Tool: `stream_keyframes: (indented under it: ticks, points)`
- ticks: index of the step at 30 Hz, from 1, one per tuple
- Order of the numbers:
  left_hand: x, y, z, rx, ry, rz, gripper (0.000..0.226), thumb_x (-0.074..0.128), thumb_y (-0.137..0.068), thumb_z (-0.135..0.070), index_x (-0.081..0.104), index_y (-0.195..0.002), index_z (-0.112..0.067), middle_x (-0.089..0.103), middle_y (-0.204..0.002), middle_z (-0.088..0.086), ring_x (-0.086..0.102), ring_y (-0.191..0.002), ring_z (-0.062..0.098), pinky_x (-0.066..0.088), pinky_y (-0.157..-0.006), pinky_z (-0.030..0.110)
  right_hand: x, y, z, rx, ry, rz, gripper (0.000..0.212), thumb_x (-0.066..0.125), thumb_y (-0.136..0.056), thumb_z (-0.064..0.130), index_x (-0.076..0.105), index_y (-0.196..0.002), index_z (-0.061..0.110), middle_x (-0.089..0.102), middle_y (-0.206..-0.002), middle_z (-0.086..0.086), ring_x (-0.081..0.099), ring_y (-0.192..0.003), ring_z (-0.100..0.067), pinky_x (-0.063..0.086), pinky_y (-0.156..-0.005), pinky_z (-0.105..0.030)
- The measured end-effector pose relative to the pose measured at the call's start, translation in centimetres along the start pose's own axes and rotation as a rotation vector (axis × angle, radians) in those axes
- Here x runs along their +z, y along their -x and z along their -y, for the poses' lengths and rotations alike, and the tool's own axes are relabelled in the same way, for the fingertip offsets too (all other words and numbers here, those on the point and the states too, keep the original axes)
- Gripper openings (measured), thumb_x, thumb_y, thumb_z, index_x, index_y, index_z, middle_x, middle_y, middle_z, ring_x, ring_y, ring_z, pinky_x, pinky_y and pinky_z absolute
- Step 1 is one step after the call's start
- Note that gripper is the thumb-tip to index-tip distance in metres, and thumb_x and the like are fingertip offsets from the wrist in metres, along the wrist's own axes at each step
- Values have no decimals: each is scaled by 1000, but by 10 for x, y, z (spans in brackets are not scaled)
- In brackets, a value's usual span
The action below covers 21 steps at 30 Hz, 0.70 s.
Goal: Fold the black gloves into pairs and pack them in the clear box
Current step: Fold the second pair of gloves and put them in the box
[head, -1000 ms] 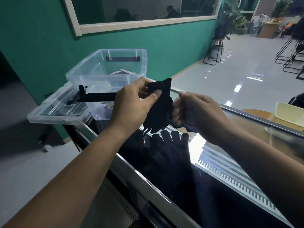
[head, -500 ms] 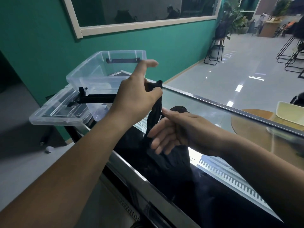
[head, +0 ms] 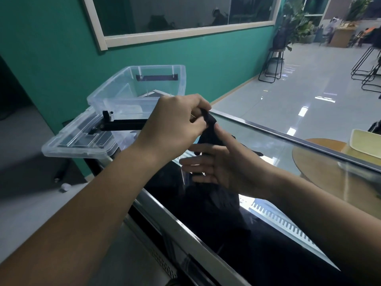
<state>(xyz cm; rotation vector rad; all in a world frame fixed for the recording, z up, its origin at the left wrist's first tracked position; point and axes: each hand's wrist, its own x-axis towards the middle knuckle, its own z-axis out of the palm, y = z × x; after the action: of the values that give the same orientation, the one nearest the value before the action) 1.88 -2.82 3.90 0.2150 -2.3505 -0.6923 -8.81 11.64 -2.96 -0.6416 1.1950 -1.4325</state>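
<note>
A black glove pair [head: 210,131] hangs between my hands above the glass counter. My left hand [head: 175,129] pinches its upper end with closed fingers. My right hand [head: 218,166] is just below, thumb pressed on the fabric and fingers spread under it, so the lower part is hidden behind the palm. More dark glove fabric [head: 214,195] lies on the counter under my right hand. The clear box [head: 115,96] stands behind my left hand at the counter's left end; its inside looks bare.
The box's clear lid [head: 68,145] with a black latch bar [head: 123,126] lies in front of it, overhanging the counter's corner. The glass counter [head: 268,145] has a metal rim. A round wooden table [head: 321,162] and cream tray [head: 365,143] show at right.
My left hand has dropped and closed its fingers on the glove's upper end. The right hand slid up under the fabric, and the hanging glove fingers are bunched out of sight.
</note>
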Motion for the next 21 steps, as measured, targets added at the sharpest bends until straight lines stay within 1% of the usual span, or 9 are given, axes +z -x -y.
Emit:
stream_keyframes:
  ticks: [4, 6, 8, 10, 12, 14, 16, 18, 21]
  points:
    - [7, 11, 6, 136, -37, -72, 13, 73, -94, -19, 83, -104, -19, 78, -82, -4, 73, -69, 7, 62, -72, 34, -17, -11, 3, -69, -110, -102, 96, 38, -98, 81, 51, -154, 4, 69, -142, -19, 66, -135, -30, 45, -120, -49]
    - [11, 20, 8, 219, -123, -121, 9, 77, -95, -24, 83, -101, -21, 71, -89, -3, 65, -74, 13, 57, -73, 36, -24, -13, 4, -92, -141, -110, 92, 39, -99, 79, 58, -144, 1, 69, -141, -20, 67, -133, -31, 43, -122, -49]
    - [17, 30, 12, 283, -210, -154, 9, 79, -95, -25, 83, -101, -19, 65, -103, 1, 63, -93, 22, 54, -83, 40, -31, -13, 4, -118, -184, -95, 79, 41, -100, 77, 63, -128, 6, 75, -126, -18, 70, -123, -32, 39, -126, -52]
    - [26, 40, 14, 327, -246, -160, 10, 80, -95, -25, 81, -99, -15, 67, -114, 5, 63, -105, 29, 52, -92, 45, -34, -11, 3, -139, -228, -77, 74, 41, -101, 74, 61, -120, 6, 78, -102, -14, 73, -104, -31, 43, -123, -51]
    - [38, 54, 13, 357, -227, -163, 12, 77, -99, -25, 81, -99, -13, 73, -108, 5, 69, -100, 29, 52, -89, 47, -34, -7, 4, -147, -255, -81, 75, 38, -103, 72, 64, -118, 3, 74, -92, -12, 71, -83, -26, 58, -98, -42]
    - [50, 70, 10, 380, -228, -169, 16, 72, -104, -27, 81, -100, -14, 76, -95, 2, 73, -87, 28, 51, -81, 45, -37, -6, 3, -135, -280, -120, 76, 38, -103, 71, 66, -106, 1, 70, -90, -13, 67, -71, -25, 55, -69, -32]
    - [61, 86, 8, 396, -243, -159, 19, 70, -106, -29, 82, -101, -15, 74, -88, 1, 71, -79, 26, 51, -75, 44, -42, -4, 0, -93, -307, -124, 75, 38, -102, 72, 62, -97, 1, 68, -83, -11, 70, -67, -23, 55, -59, -27]
    - [70, 100, 6, 413, -254, -134, 16, 73, -106, -28, 83, -103, -15, 71, -86, 1, 68, -75, 25, 50, -72, 43, -49, -4, -4, -39, -313, -96, 76, 42, -99, 76, 62, -112, 3, 72, -94, -12, 75, -85, -26, 60, -74, -34]
    - [82, 116, 3, 413, -249, -103, 15, 73, -105, -27, 82, -105, -15, 68, -84, 1, 64, -73, 26, 49, -69, 42, -57, -4, -10, 25, -240, -77, 95, 47, -97, 78, 58, -148, -1, 65, -145, -24, 65, -131, -37, 49, -112, -46]
